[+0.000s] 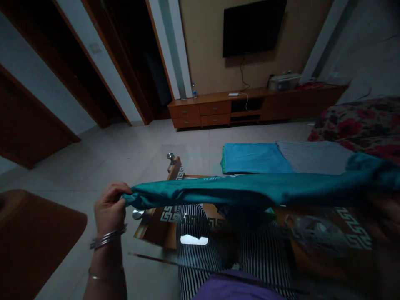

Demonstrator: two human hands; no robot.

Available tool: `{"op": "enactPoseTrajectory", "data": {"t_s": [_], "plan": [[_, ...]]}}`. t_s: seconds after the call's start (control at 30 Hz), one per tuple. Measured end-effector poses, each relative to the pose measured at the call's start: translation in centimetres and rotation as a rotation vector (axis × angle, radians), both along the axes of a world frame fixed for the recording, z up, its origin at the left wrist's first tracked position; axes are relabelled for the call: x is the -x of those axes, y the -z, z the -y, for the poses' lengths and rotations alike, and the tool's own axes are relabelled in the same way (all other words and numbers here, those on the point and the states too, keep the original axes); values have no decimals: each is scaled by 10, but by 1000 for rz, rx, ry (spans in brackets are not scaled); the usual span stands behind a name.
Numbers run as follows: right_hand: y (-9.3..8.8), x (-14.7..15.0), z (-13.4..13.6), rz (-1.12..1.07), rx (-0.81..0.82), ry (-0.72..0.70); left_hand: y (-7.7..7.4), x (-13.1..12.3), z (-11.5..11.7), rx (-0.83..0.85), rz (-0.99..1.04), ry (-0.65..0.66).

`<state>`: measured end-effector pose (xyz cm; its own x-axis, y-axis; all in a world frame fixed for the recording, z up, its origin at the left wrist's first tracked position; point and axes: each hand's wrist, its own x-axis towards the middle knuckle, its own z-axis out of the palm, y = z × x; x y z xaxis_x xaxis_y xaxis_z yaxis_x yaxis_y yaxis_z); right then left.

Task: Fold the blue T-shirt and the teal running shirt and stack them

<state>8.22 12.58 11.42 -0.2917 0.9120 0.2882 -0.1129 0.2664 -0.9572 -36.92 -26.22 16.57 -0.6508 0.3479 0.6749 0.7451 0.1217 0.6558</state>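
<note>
A teal cloth [215, 187] with white printing on its upper edge is stretched sideways in front of me, its lower part sagging in dark folds. My left hand [111, 204], with bangles on the wrist, is closed round the bunched left end. At the right edge, my right hand [383, 212] is dark and blurred, closed at the gathered right end; its fingers are hard to make out. Beyond the stretched cloth lie a folded blue cloth [254, 157] and, touching it, a grey cloth [314, 156].
A glass-topped table with a key pattern [170, 214] stands below my hands, a clear plastic bag [317, 231] on it. A brown armrest [40, 237] is at left, a flowered sofa cover [353, 123] at right. A low TV cabinet [203, 110] lines the far wall.
</note>
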Motion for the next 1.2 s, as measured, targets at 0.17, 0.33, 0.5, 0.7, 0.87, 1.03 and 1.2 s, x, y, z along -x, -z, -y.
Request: {"op": "enactPoseTrajectory", "data": {"t_s": [0.17,0.33,0.5,0.7,0.87,1.03,1.2], "plan": [[42,-9,7,801,-90,-672,70,-5,31,779,98,64],[48,23,26,911,-253,-641,105,-35,16,774,82,169],[51,76,109,793,-337,-1018,113,-72,-23,780,70,398],[87,105,163,914,-505,-816,131,-87,-56,988,-23,244],[78,109,129,671,-297,-674,129,-88,-74,1031,-89,150],[59,111,104,552,-113,-508,127,-89,-93,1085,-145,265],[56,116,87,504,-72,-432,115,-77,-103,888,-43,256]]}}
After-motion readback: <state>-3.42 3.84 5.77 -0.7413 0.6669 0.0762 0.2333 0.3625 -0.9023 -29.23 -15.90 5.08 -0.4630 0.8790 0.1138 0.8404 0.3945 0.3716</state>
